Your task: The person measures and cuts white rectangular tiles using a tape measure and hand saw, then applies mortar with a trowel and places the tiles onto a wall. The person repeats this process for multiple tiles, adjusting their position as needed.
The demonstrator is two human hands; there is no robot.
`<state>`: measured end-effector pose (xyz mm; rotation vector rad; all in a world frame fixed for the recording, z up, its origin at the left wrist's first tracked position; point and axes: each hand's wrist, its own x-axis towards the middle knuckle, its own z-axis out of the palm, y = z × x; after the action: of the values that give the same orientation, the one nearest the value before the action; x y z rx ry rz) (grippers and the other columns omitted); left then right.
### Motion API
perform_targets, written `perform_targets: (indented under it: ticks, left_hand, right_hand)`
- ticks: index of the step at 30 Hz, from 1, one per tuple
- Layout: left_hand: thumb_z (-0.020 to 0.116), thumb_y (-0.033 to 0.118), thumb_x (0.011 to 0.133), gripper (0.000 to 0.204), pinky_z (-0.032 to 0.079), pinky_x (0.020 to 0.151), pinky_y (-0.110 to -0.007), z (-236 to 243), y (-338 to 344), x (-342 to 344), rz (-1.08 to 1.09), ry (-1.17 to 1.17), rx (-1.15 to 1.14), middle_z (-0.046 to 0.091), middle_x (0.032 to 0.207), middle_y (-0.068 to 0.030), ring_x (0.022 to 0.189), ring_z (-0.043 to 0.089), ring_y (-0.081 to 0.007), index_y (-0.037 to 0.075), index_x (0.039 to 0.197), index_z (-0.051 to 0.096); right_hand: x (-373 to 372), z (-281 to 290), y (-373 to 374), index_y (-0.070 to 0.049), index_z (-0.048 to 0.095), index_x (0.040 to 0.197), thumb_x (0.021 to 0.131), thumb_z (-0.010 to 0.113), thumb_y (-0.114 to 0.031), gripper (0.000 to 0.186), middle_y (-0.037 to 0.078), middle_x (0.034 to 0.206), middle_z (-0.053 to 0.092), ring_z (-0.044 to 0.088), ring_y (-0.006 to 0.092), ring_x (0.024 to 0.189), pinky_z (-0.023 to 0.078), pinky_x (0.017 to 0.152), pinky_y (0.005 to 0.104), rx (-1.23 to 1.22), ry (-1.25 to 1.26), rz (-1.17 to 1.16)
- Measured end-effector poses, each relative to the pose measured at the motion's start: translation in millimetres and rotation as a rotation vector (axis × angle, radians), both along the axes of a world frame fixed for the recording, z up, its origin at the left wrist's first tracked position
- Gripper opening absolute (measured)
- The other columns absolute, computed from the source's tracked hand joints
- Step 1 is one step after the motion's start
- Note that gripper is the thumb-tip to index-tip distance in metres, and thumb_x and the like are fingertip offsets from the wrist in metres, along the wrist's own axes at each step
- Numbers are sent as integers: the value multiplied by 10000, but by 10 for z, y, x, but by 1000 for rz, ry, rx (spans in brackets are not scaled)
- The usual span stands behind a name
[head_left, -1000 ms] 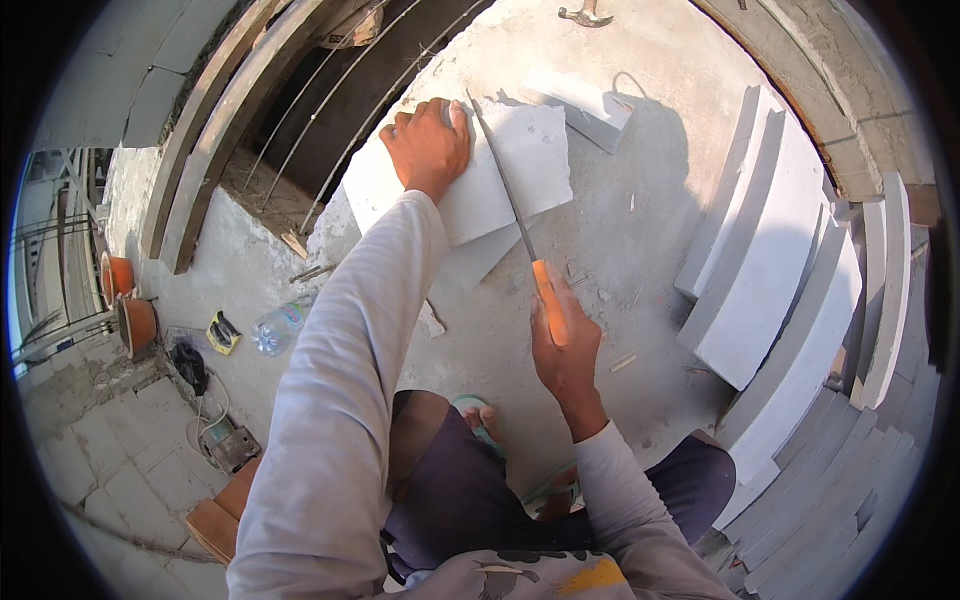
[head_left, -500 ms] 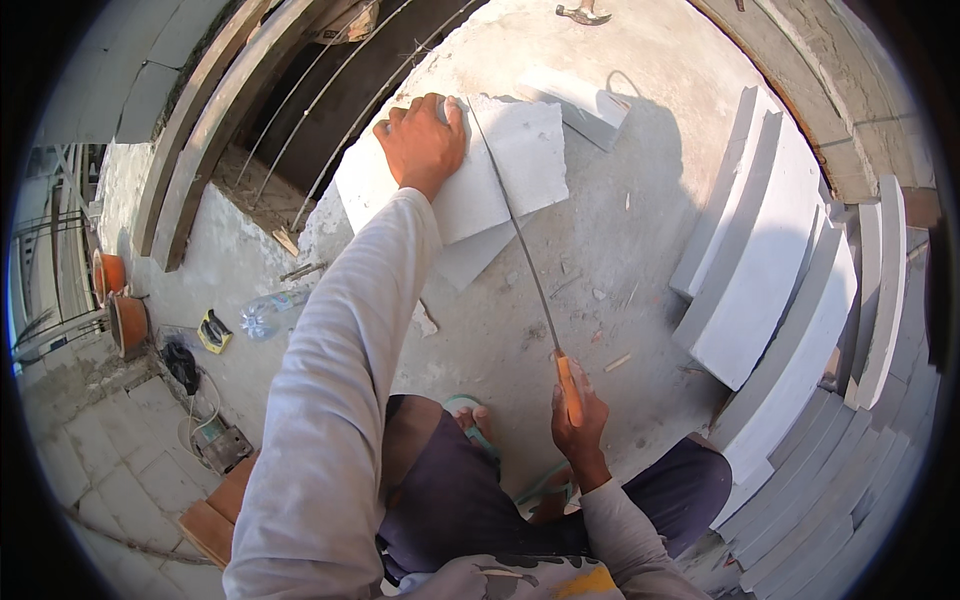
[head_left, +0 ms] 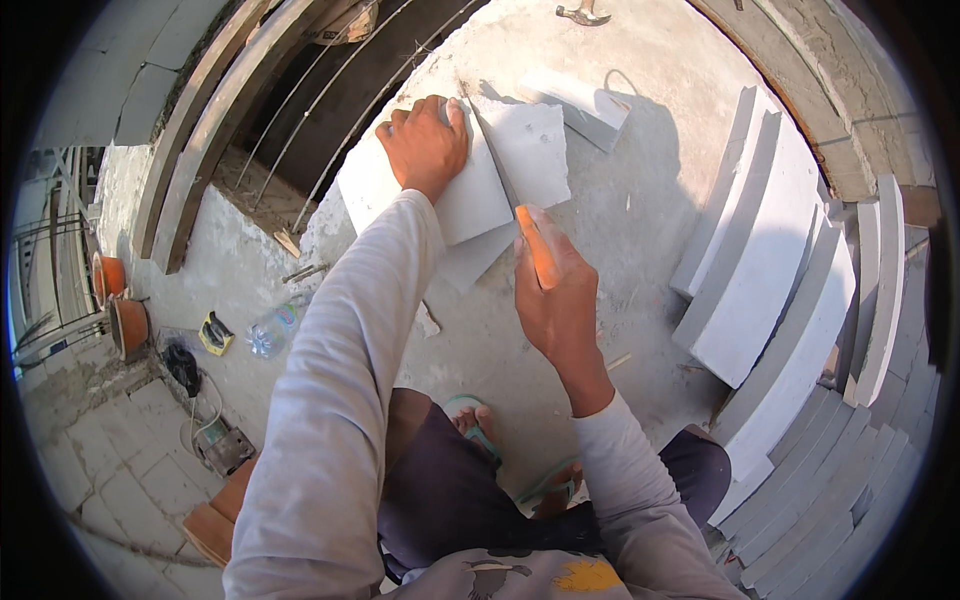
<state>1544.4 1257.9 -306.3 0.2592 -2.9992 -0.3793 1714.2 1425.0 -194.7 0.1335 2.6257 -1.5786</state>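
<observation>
My left hand (head_left: pixel 425 150) presses down on a pale lightweight concrete block (head_left: pixel 465 208), its fingers curled over the far part and its thumb beside the cut. In my right hand (head_left: pixel 560 305) is the orange handle of a handsaw (head_left: pixel 492 145), gripped with the fingers wrapped round it. The blade sits in a cut running through the block, just right of my left thumb. Underneath, another grey-white block (head_left: pixel 478 262) shows at the near side. The blade's lower edge is hidden in the cut.
A smaller block piece (head_left: pixel 585 105) lies beyond, with a hammer (head_left: pixel 583 16) farther off. Blocks (head_left: pixel 745 325) are stacked on the right. An opening crossed by rebar (head_left: pixel 318 105) lies at far left. A plastic bottle (head_left: pixel 272 332), a yellow-black handle (head_left: pixel 214 334) and a power tool (head_left: pixel 222 445) lie left.
My right hand has pushed the saw forward, away from me, so the handle is now near the block's close edge. My left hand stays on the block, nearly unmoved.
</observation>
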Motion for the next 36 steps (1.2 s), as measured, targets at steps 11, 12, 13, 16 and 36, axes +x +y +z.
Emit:
perform_targets:
  ticks: [11,12,13,16,36]
  left_hand:
    - [456,418,1036,443,327,1085,-519,44,15,-96,53,17,-28,730,1193,-107,1193,596,-334,83,1169,713]
    - [458,418,1035,442,327,1086,-518,45,0,-56,76,-1,-31,731,1190,-107,1191,596,-334,83,1170,713]
    - [460,421,1038,440,324,1091,-509,22,-62,-35,78,15,-1,726,1206,-100,1197,595,-321,88,1177,713]
    - [455,424,1043,441,322,1094,-500,19,75,-2,-47,6,4,720,1220,-94,1201,593,-308,93,1177,714]
    - [522,407,1020,385,342,1060,-491,50,577,-357,-85,-8,59,732,1176,-96,1172,600,-296,94,1122,722]
  right_hand:
    - [496,269,42,70,569,1359,937,653,-46,446,263,1049,731,765,334,832,589,709,381,58,5,-16]
    - [531,278,50,68,573,1357,934,655,-44,445,263,1066,730,766,328,835,589,708,374,55,-17,12]
    - [577,227,168,61,576,1359,949,645,-51,431,258,1107,725,762,315,867,585,751,366,54,-28,6]
    - [811,13,486,52,584,1358,961,640,-56,416,249,1152,720,759,296,890,579,786,355,68,48,-6]
    - [-157,-412,243,46,612,1331,1003,618,-140,377,232,1200,718,750,353,972,576,848,374,151,290,-181]
